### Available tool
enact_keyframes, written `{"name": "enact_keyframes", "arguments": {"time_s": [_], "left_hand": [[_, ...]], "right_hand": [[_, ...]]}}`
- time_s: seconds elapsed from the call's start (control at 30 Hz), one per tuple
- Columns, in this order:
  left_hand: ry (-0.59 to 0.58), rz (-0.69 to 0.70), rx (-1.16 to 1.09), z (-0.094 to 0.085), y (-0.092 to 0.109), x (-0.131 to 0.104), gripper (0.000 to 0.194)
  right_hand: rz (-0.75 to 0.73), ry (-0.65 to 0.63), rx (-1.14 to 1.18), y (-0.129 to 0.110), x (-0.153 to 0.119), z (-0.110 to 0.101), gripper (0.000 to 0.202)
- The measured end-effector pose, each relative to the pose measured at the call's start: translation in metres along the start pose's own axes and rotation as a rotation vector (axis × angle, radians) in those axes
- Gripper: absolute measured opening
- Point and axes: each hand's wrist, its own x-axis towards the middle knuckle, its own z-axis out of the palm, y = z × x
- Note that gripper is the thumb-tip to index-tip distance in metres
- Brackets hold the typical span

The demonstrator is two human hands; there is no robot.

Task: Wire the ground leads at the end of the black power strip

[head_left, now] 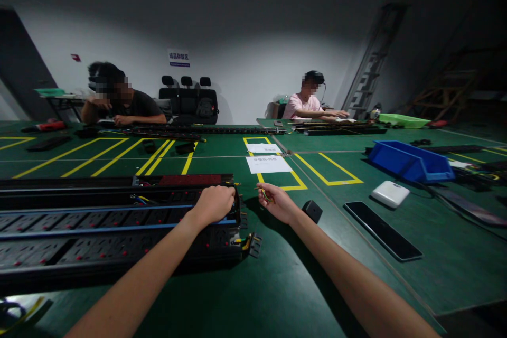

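Several long black power strips point(106, 253) with rows of sockets and small red parts lie side by side on the left of the green table. My left hand point(216, 203) rests over the right end of one strip, its fingers curled down around the end and partly hidden. Just to the right, my right hand point(277, 202) is closed, palm up, pinching short thin yellow-green wires point(266, 195) between thumb and fingers. On the nearest strip, a loose black end cap point(255, 245) hangs beside coloured wires at the open end.
Right of my right hand are a small black block point(312, 211), a dark phone point(382, 229), a white box point(390, 194) and a blue bin point(410, 161). Paper sheets point(269, 164) lie ahead. Two people point(127, 100) sit across the table, near more strips point(198, 130).
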Motion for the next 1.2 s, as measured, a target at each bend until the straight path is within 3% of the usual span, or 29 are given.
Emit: {"name": "enact_keyframes", "arguments": {"time_s": [1.2], "left_hand": [[-0.016,-0.003,-0.017,-0.002,0.001,-0.0012,0.034]], "right_hand": [[0.006,0.003,-0.026,-0.0037,-0.0074,0.0076,0.012]]}}
